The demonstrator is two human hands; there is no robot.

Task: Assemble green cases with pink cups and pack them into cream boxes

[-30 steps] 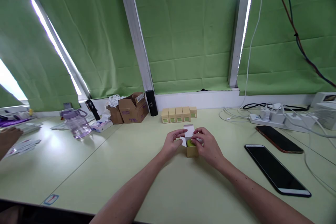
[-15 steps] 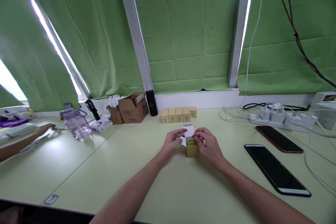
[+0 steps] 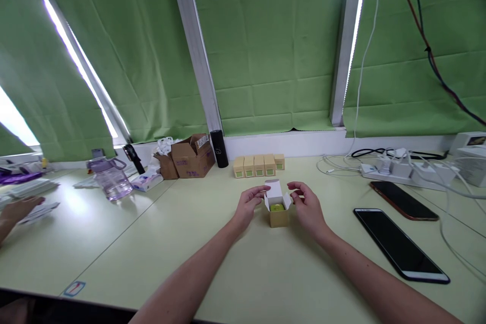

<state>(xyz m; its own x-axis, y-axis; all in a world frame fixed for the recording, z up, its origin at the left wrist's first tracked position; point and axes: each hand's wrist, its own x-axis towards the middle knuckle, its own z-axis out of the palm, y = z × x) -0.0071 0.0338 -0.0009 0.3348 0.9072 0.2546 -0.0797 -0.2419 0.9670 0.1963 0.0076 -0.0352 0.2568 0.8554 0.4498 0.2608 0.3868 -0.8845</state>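
A small brown cardboard box stands upright on the table in front of me, its white-lined lid raised at the back and its side flaps spread outward. Inside sits a yellow-green round item; its lower part is hidden by the box walls. My left hand is at the box's left side, fingers stretched out, fingertips by the raised lid. On the right, my right hand has its fingers parted and curved beside the right flap; whether a fingertip touches the flap I cannot tell.
Several small closed boxes stand in a row at the back. A black cylinder and a larger carton are left of them. Two phones and a power strip lie right. A co-worker's hand is far left, beyond a bottle.
My right hand has moved off the box's opening to the right, and the right flap now shows spread outward. My left hand has barely moved. The co-worker's hand has shifted left and nearer.
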